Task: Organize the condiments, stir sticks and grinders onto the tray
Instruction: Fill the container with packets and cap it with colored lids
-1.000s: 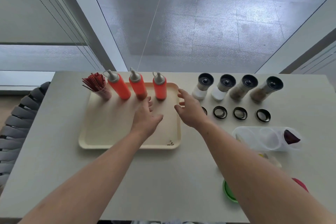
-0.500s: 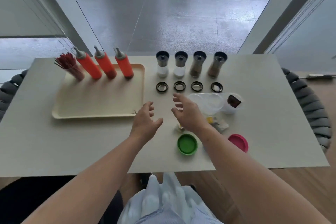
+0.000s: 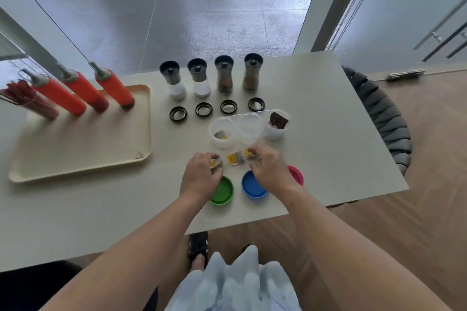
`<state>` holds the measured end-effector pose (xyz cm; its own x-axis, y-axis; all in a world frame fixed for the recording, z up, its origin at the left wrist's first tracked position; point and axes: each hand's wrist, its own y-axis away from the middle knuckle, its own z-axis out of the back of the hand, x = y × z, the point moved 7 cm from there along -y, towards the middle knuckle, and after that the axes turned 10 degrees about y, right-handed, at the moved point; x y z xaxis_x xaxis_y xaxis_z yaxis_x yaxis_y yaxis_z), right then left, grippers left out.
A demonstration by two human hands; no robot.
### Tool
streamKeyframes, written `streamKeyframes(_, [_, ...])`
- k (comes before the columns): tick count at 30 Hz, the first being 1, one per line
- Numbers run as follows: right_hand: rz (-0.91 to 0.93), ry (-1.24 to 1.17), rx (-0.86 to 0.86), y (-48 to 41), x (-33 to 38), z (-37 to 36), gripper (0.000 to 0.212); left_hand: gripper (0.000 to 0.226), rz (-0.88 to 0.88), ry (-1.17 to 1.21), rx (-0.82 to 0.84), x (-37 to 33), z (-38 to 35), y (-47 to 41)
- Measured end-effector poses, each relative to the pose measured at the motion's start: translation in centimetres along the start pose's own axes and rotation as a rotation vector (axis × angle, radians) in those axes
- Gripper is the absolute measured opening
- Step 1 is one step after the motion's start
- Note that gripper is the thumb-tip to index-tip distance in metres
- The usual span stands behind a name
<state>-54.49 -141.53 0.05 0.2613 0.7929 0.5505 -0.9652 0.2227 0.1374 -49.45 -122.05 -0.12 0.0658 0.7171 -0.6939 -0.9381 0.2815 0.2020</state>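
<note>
Looking down from the head cam, so just the one view here. No readable writing anywhere; the little sachets have yellow labels but they're too blurry to read, and there's a small dark mark in the tray's (image 3: 83, 141) near-right corner I can't make out.

Left hand (image 3: 201, 179) is curled down over a yellow-labelled sachet (image 3: 214, 163), fingers bent around it and touching it, though I can't tell if it's actually lifted. Right hand (image 3: 271, 171) is doing much the same at 3 o'clock from it, fingertips pinched at another sachet (image 3: 249, 154). A third sachet (image 3: 233, 159) lies loose on the table (image 3: 328, 134) between the hands.

Just at 6 o'clock of the hands sit a green lid (image 3: 223, 190) and a blue lid (image 3: 252, 185), with a pink lid (image 3: 297, 174) partly hidden behind the right wrist. At 12 o'clock are three clear tubs (image 3: 249, 129), one with a dark packet in it.

Further at 12: four grinders (image 3: 211, 78) in a row, four black rings (image 3: 217, 108) in front of them, all off the tray.

Way over at 10 o'clock the tray holds three orange squeeze bottles (image 3: 86, 92) and a cup of red stir sticks (image 3: 27, 101) along its far edge.
</note>
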Motion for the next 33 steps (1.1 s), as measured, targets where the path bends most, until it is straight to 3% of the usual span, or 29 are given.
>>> streamKeyframes(4, [0.085, 0.187, 0.025, -0.7, 0.2, -1.6, 0.037, 0.037, 0.119, -0.045, -0.047, 1.3, -0.6, -1.7])
streamKeyframes(10, [0.203, 0.421, 0.015, -2.8, 2.0, -4.5, 0.033, 0.049, 0.299, -0.108, 0.046, 4.0, -2.2, -3.7])
streamKeyframes(15, [0.221, 0.558, 0.047, -3.6, 2.1, -5.9, 0.026, 0.028, 0.25, -0.126, 0.079, 4.4, -2.8, -4.5])
streamKeyframes(25, [0.263, 0.552, 0.015, -3.2, 2.4, -5.3, 0.026, 0.007, 0.195, 0.05, 0.031, 3.9, -1.1, -4.6])
streamKeyframes(33, [0.252, 0.271, -0.12, -3.7, 2.7, -2.9, 0.015, 0.007, 0.046, 0.107, 0.029, 0.7, 1.6, -4.2])
